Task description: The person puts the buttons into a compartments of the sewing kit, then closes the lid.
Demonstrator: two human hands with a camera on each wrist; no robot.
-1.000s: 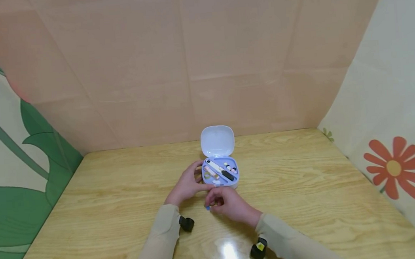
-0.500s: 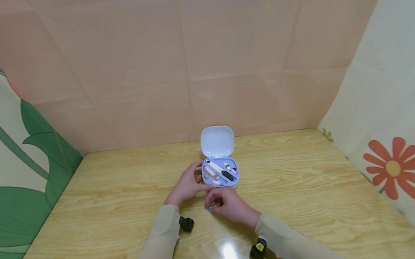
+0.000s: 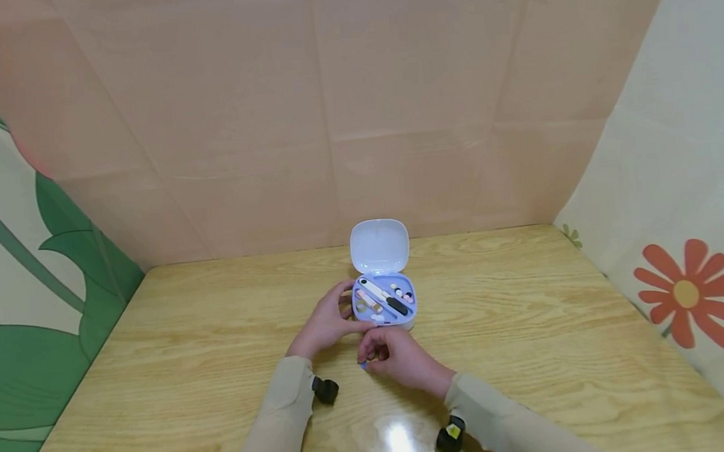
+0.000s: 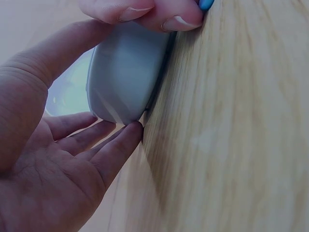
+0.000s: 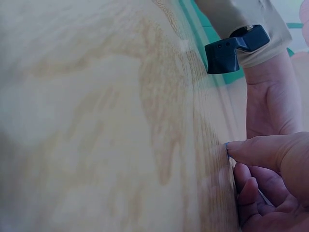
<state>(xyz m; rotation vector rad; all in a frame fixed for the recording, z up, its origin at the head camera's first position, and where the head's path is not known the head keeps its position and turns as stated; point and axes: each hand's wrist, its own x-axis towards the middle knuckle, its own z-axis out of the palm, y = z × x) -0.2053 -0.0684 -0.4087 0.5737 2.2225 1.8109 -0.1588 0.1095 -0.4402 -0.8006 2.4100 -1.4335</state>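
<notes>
A small lilac and white case [image 3: 385, 326] stands on the table with its white lid [image 3: 379, 247] raised. Inside lie a white tool with a black end [image 3: 383, 296], several tiny round pieces [image 3: 401, 293] and small pink and gold items [image 3: 367, 302]. My left hand [image 3: 327, 319] holds the case at its left front corner, thumb along the front and fingertips at the side, as the left wrist view also shows. Just in front, my right hand [image 3: 401, 356] pinches a tiny blue piece [image 4: 206, 4] down at the tabletop. The fingers mostly hide that piece; its kind is unclear.
The wooden table [image 3: 230, 310] extends to both sides of the case. A pinkish backdrop [image 3: 330, 117] rises close behind the lid. Patterned cloths with a green leaf [image 3: 29, 384] and a red flower [image 3: 686, 294] border the left and right.
Both hands and the case stay practically in place. The blue piece at the right fingertips shifts very slightly.
</notes>
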